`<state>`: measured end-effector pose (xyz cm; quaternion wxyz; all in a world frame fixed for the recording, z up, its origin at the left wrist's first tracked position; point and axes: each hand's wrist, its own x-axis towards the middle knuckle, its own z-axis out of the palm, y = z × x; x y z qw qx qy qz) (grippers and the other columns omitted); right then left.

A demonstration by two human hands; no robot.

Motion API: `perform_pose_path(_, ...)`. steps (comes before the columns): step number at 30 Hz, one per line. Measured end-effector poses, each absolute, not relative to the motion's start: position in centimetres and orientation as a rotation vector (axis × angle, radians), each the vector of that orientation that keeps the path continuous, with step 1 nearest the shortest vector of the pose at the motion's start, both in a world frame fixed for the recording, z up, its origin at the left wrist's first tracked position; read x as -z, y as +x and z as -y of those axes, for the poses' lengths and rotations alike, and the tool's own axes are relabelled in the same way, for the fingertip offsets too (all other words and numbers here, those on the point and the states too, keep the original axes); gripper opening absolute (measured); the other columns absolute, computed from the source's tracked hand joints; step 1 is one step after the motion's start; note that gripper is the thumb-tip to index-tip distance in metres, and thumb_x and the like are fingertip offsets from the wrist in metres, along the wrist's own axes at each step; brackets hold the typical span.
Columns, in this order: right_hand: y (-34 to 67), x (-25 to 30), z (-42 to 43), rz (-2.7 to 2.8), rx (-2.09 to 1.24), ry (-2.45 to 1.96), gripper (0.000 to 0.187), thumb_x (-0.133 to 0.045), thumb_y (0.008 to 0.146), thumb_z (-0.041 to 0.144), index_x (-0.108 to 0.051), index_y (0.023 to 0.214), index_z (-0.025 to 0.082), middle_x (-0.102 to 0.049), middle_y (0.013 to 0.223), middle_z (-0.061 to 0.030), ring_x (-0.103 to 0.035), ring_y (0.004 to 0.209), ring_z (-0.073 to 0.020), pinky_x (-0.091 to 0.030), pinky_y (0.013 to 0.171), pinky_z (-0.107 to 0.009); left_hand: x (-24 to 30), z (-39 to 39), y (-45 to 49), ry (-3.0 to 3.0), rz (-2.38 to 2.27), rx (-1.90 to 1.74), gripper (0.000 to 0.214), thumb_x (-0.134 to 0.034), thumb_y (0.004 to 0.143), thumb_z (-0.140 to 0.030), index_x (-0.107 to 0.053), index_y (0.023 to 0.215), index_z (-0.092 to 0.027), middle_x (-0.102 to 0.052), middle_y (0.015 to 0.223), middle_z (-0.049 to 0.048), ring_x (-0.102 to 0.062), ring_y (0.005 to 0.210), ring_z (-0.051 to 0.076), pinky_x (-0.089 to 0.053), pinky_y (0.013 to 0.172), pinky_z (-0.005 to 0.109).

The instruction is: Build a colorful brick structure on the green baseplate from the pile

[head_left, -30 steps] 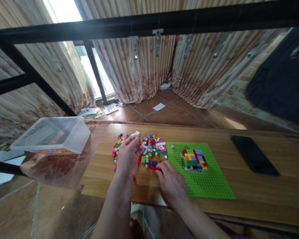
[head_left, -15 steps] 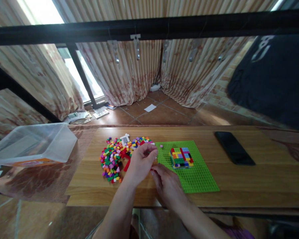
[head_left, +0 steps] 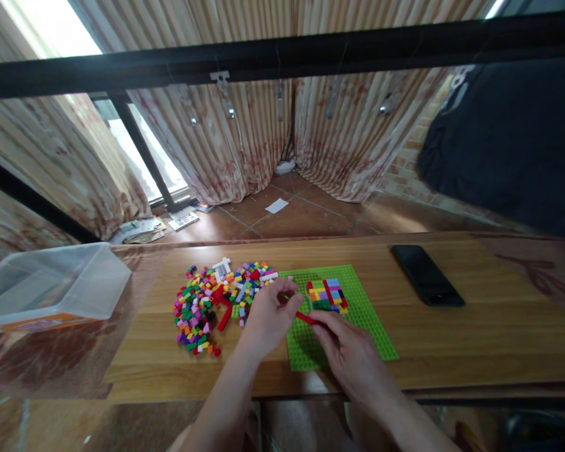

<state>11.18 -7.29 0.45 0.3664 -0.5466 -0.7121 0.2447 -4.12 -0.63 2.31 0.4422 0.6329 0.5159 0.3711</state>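
Note:
A green baseplate (head_left: 365, 329) lies on the wooden table (head_left: 475, 339), with a small block of stacked coloured bricks (head_left: 328, 295) built on its far part. Left of it spreads a pile of loose coloured bricks (head_left: 202, 301). My right hand (head_left: 353, 355) pinches one end of a thin red brick (head_left: 305, 318) above the plate's left side. My left hand (head_left: 270, 314) is curled right beside it, its fingertips meeting the red brick's other end.
A black phone (head_left: 426, 284) lies on the table to the right. A clear plastic bin (head_left: 51, 285) stands at the left, off the table's end. A black bar (head_left: 282, 56) crosses overhead. Curtains hang behind, and a dark garment (head_left: 513, 138) hangs at the right.
Both hands have moved right from the brick pile to above the green plate's left side. The right hand has lifted the thin red brick from the table, and the left hand has closed in on it.

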Motion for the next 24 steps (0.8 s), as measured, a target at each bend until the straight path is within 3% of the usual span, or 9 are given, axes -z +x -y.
perform_pose_path(4, 12.0, 0.9, 7.5, 1.927, -0.612, -1.408, 0.020, -0.048, 0.092, 0.017, -0.065, 0.101, 0.022, -0.071, 0.095, -0.0028, -0.067, 0.085, -0.0149, -0.051, 0.075, -0.025, -2.0, 1.4, -2.6, 1.726, -1.416, -0.855, 0.022, -0.061, 0.078, -0.032, -0.060, 0.095, -0.018, -0.067, 0.086, 0.0030, -0.061, 0.068, 0.014, -0.045, 0.064, 0.025)
perform_pose_path(7, 11.0, 2.4, 7.4, 2.003, -0.448, -1.407, 0.031, -0.046, 0.087, 0.008, -0.065, 0.109, 0.019, -0.071, 0.102, -0.0082, -0.067, 0.092, -0.0178, -0.052, 0.080, -0.028, -2.1, 2.1, -1.3, 1.836, -1.613, -0.768, 0.040, -0.065, 0.075, -0.046, -0.057, 0.104, -0.019, -0.067, 0.085, 0.0037, -0.063, 0.071, 0.017, -0.044, 0.064, 0.027)
perform_pose_path(11, 9.5, 3.3, 7.4, 2.130, -0.335, -1.496, 0.041, -0.049, 0.075, 0.000, -0.068, 0.108, 0.017, -0.073, 0.097, -0.0104, -0.068, 0.088, -0.0199, -0.053, 0.074, -0.026, -2.9, 2.4, 0.3, 1.894, -1.798, -0.598, 0.057, -0.064, 0.075, -0.053, -0.049, 0.117, -0.018, -0.068, 0.082, 0.0050, -0.066, 0.075, 0.023, -0.044, 0.065, 0.030)
perform_pose_path(16, 8.7, 3.6, 8.0, 2.148, -0.344, -1.497, 0.045, -0.047, 0.072, -0.005, -0.071, 0.105, 0.015, -0.072, 0.101, -0.0126, -0.066, 0.095, -0.0216, -0.053, 0.082, -0.030, -3.8, 2.4, 1.2, 1.983, -1.851, -0.384, 0.060, -0.062, 0.076, -0.055, -0.046, 0.119, -0.017, -0.070, 0.080, 0.0087, -0.068, 0.081, 0.028, -0.044, 0.065, 0.031)
perform_pose_path(24, 8.1, 4.4, 7.9, 2.067, -0.327, -1.499, 0.044, -0.046, 0.074, -0.003, -0.072, 0.105, 0.015, -0.074, 0.098, -0.0109, -0.066, 0.091, -0.0214, -0.054, 0.081, -0.031, -4.0, 2.4, 1.9, 2.094, -1.888, -0.313, 0.045, -0.056, 0.083, -0.041, -0.045, 0.118, -0.016, -0.071, 0.081, 0.0105, -0.070, 0.079, 0.028, -0.045, 0.064, 0.031)
